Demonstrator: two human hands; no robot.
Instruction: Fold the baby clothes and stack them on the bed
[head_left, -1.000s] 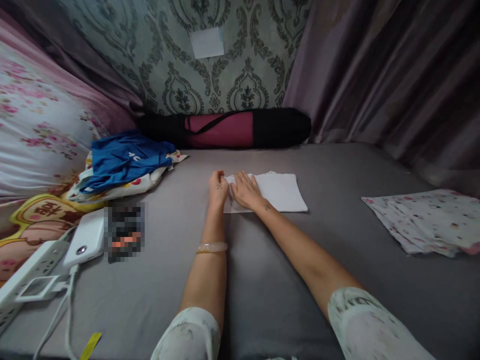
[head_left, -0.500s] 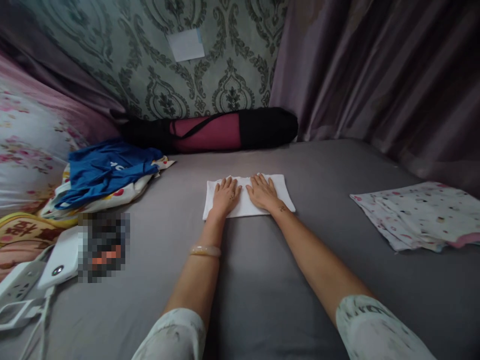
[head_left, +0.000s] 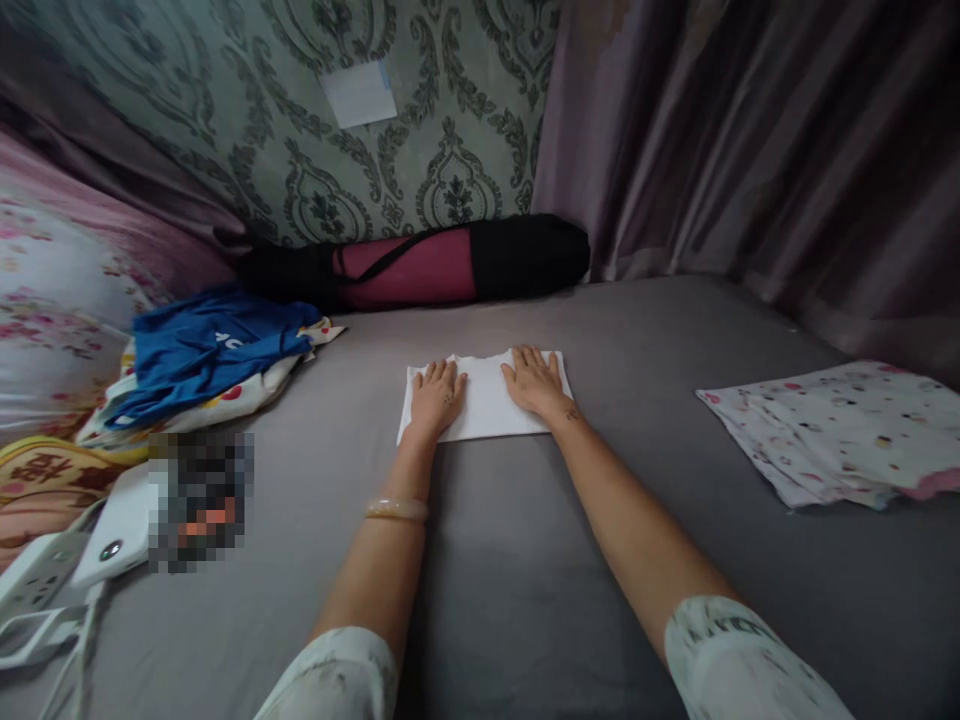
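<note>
Both hands lay flat & open, palms down, gripping nothing: left hand (head_left: 437, 397) pressed the left end of the folded white cloth (head_left: 486, 400), right hand (head_left: 536, 382) its right end, w/ a bare strip of cloth between them. The cloth rested mid-bed on the grey sheet (head_left: 525, 560), well apart from other items. Likely risks, judged: the far edge looked slightly rippled, so uneven pressure could set a crease; sliding palms outward might drag the fold askew, since nothing pinned the layers; the soft sheet beneath could bunch & shift the cloth. Count: 2 hands, 1 white cloth, 1 bangle (head_left: 396, 510) on the left wrist, 1 patterned cloth (head_left: 832, 425) at right, 1 blue garment (head_left: 210, 350) at left, 1 black-and-maroon roll bag (head_left: 420, 265) by the wall, 1 white charger (head_left: 112, 525) near the left edge.
</note>
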